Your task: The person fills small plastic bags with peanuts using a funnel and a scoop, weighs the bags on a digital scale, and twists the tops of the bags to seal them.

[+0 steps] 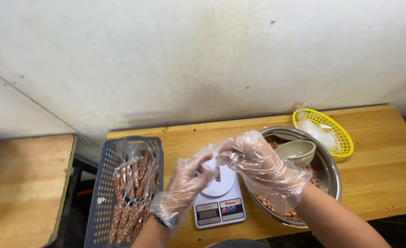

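Both my hands wear loose clear plastic gloves and meet above a small white kitchen scale (221, 206). My left hand (187, 181) and my right hand (253, 158) pinch a small clear plastic bag (217, 158) between their fingertips, over the scale's round plate. Whether anything is in the bag, I cannot tell. To the right of the scale sits a big steel bowl (329, 172) with peanuts (276, 206) in it and a small grey bowl (297, 151) resting on them.
A grey slotted crate (102, 197) at the left holds several long clear packets of peanuts (131, 197). A yellow mesh basket (338, 133) with clear bags stands at the back right. All stand on a wooden table (387, 160) against a white wall; a second wooden surface (23, 188) lies farther left.
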